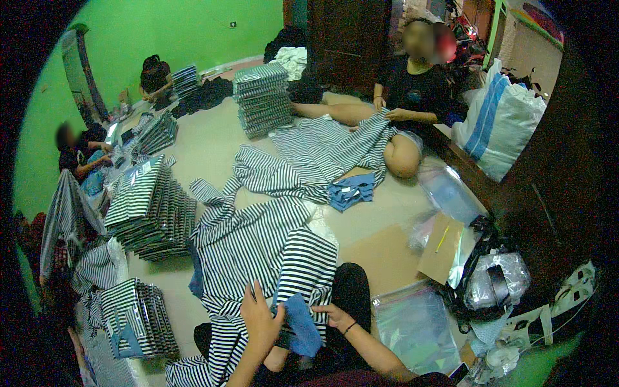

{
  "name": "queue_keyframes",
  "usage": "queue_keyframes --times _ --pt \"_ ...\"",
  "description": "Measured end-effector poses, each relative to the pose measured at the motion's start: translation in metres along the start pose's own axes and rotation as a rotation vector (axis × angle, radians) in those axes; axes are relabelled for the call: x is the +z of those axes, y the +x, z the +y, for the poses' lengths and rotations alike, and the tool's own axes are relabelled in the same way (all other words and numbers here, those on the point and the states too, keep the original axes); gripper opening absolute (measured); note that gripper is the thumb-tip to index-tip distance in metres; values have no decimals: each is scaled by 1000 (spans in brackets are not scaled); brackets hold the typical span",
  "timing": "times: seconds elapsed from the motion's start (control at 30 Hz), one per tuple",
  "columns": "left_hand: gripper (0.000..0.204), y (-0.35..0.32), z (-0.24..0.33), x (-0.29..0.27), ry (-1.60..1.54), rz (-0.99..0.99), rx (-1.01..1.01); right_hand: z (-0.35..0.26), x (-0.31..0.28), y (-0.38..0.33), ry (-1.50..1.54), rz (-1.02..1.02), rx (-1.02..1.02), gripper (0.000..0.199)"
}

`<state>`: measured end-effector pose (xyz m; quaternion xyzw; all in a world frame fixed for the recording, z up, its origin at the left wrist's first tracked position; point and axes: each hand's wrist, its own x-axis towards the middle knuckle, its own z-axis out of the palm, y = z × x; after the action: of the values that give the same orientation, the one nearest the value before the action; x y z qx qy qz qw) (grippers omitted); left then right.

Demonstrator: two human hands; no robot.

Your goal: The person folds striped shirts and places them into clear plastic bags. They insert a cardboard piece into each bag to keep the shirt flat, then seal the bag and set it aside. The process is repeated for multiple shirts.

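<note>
Your left hand (261,322) lies on a black-and-white striped garment (248,238) spread over your lap and the floor (216,155), its fingers extended and apart, the thumb at the edge of a blue piece (303,330). Your right hand (336,318), just right of that piece, has its fingers pinched on the striped edge. The blue piece hangs between your hands and could slip or turn askew, since only the thumb appears to steady it. The garment's far end lies near the striped cloth (322,143) that a co-worker (412,87) across from you holds, so a tug on either could drag or crease the other. A sideways pull could also nudge the stack of folded striped packs (151,209) at left, which leans. Your left palm is turned from view, and the garment's lower end runs out of sight near your forearm. Whether the blue piece is attached or loose, you cannot tell; the dim rim hides detail.
</note>
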<state>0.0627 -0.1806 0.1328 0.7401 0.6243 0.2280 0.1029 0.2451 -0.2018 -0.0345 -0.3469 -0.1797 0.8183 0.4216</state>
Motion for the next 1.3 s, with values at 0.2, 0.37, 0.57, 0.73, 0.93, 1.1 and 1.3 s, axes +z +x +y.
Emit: queue_keyframes --times 0.2,0.37,0.57,0.73,0.93,1.1,1.3 --pt "41 -6 92 83 -390 -528 729 26 -19 17 -193 27 60 54" --pt "28 -49 146 207 -338 -1320 1153 22 0 24 159 262 711 80" --pt "28 -70 131 275 -209 -1186 1124 -6 26 -13 148 279 693 80" --pt "28 -72 134 295 -185 -1109 1111 -15 38 -21 119 270 632 77" --pt "28 -78 142 307 -215 -1045 1134 19 -3 -4 166 214 721 71" --pt "28 -83 146 311 -184 -995 1160 40 -16 0 -328 50 99 65" --pt "28 -86 144 321 -224 -901 1182 -29 48 -33 82 328 463 63"
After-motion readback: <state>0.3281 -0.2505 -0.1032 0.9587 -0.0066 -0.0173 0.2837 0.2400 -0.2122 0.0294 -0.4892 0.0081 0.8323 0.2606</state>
